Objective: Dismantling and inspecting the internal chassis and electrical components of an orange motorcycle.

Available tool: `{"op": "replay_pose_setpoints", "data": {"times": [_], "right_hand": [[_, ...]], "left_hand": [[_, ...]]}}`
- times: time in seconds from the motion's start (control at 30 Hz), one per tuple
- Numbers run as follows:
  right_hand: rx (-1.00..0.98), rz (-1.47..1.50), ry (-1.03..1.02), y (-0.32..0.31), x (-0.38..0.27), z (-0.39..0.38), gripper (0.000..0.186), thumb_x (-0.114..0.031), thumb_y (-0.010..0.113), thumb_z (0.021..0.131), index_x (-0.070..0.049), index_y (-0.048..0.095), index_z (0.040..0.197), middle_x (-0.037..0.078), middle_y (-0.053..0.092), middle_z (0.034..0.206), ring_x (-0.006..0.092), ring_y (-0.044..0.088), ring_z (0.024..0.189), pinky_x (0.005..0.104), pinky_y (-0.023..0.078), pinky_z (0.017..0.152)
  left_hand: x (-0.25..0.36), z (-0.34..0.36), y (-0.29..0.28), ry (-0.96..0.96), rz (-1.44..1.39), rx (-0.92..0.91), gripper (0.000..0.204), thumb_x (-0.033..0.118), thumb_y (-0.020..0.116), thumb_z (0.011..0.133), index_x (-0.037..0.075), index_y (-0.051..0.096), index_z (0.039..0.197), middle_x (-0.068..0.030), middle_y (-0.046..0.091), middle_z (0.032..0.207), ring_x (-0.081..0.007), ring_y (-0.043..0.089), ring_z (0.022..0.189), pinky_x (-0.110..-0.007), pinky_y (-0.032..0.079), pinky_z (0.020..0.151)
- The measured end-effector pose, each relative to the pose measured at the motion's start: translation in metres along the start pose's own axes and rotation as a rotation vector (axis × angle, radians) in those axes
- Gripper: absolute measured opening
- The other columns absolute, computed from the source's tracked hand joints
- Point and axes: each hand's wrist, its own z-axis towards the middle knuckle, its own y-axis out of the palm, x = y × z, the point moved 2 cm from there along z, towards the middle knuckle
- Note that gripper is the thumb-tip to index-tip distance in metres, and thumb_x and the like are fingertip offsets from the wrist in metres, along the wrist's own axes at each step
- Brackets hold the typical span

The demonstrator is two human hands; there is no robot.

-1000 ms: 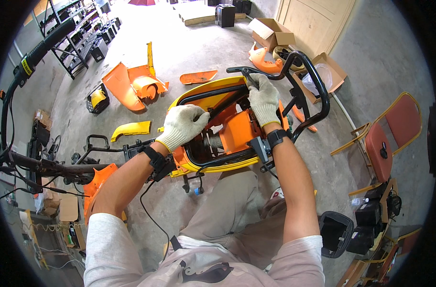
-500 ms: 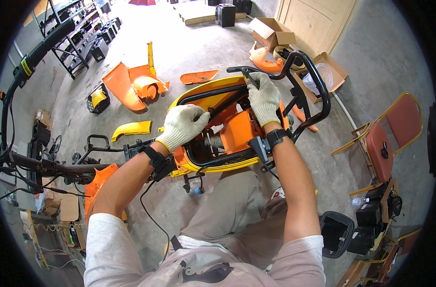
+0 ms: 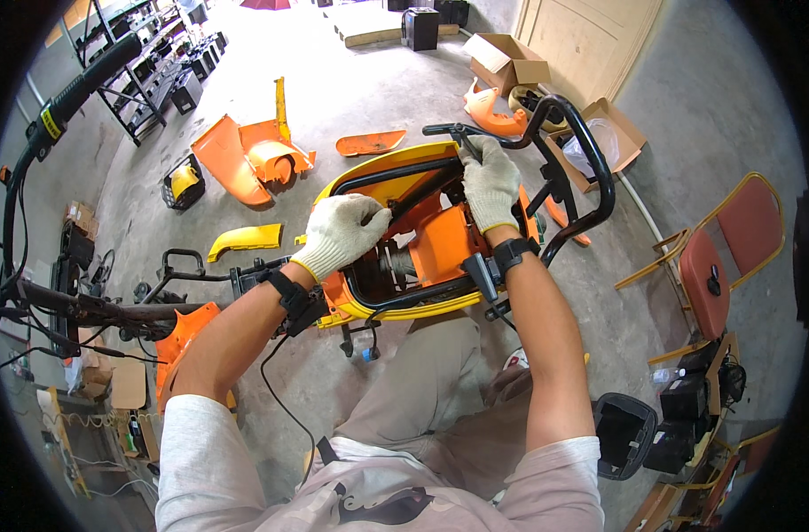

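Observation:
An orange and yellow scooter body (image 3: 440,244) with black frame tubes lies before me, its inside exposed. My left hand (image 3: 347,229), in a white knit glove, rests over its left part. Thumb and fingertips are pinched together beside a black tube (image 3: 431,184); anything between them is too small to make out. At the far right of the body, my right hand (image 3: 490,186), gloved too, is closed around a dark, slim handle-like piece (image 3: 465,142) by the end of the black rear rack (image 3: 591,155). Its fingers partly hide that piece.
Orange panels (image 3: 236,160), a yellow curved panel (image 3: 245,239) and an orange strip (image 3: 369,143) lie on the floor beyond. Open cardboard boxes (image 3: 613,133) stand at the far right, a red chair (image 3: 710,266) nearer. The handlebar (image 3: 67,102) rises at left.
Both hands stay at nearly the same spots. The dark piece in my right hand has turned slightly, and the right fingers have shifted a little with it.

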Motion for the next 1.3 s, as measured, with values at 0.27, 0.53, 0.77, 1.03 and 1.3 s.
{"op": "replay_pose_setpoints", "data": {"times": [0.27,0.53,0.77,1.03,1.3], "right_hand": [[-0.011,0.043,-0.009,-0.008,-0.003,-0.001,0.019,-0.025,0.075,0.095,-0.015,0.071,0.11,0.008,0.078,0.103,0.0312,0.074,0.098,0.0435,0.056,0.086],[-0.205,0.101,-0.203,-0.041,-0.022,-0.011,0.021,-0.019,0.072,0.094,-0.008,0.073,0.112,0.014,0.077,0.105,0.0329,0.074,0.1,0.0419,0.056,0.088],[-0.395,-0.115,0.039,-0.069,-0.029,-0.003,0.034,-0.027,0.065,0.09,-0.004,0.076,0.113,0.024,0.075,0.11,0.0387,0.072,0.108,0.0448,0.054,0.096],[-0.596,-0.151,0.095,-0.089,-0.025,-0.004,0.037,-0.029,0.047,0.105,0.0,0.069,0.114,0.018,0.073,0.085,0.0291,0.072,0.077,0.0426,0.054,0.075],[-0.584,0.16,0.376,-0.079,-0.03,-0.007,0.03,-0.028,0.048,0.106,-0.005,0.065,0.095,0.005,0.06,0.068,0.0189,0.056,0.054,0.0352,0.044,0.05]], "left_hand": [[0.002,-0.001,-0.001,0.031,-0.02,0.054,0.027,0.028,0.072,0.091,0.002,0.08,0.09,-0.0152,0.076,0.088,-0.0309,0.075,0.08,-0.039,0.059,0.076],[-0.001,-0.002,-0.002,0.071,-0.027,0.076,0.028,0.028,0.071,0.09,0.001,0.078,0.089,-0.017,0.074,0.086,-0.0324,0.074,0.079,-0.04,0.059,0.075],[-0.004,-0.003,-0.001,0.042,-0.059,0.045,0.034,0.034,0.064,0.092,0.004,0.079,0.088,-0.0182,0.072,0.082,-0.0368,0.072,0.081,-0.044,0.058,0.077],[-0.004,-0.005,-0.003,0.057,-0.095,0.07,0.034,0.034,0.064,0.092,0.004,0.078,0.087,-0.0187,0.073,0.085,-0.0366,0.073,0.081,-0.044,0.058,0.077],[-0.006,-0.006,-0.003,0.072,-0.097,0.086,0.033,0.035,0.065,0.092,0.005,0.078,0.089,-0.018,0.073,0.084,-0.0366,0.072,0.083,-0.045,0.057,0.078]]}}
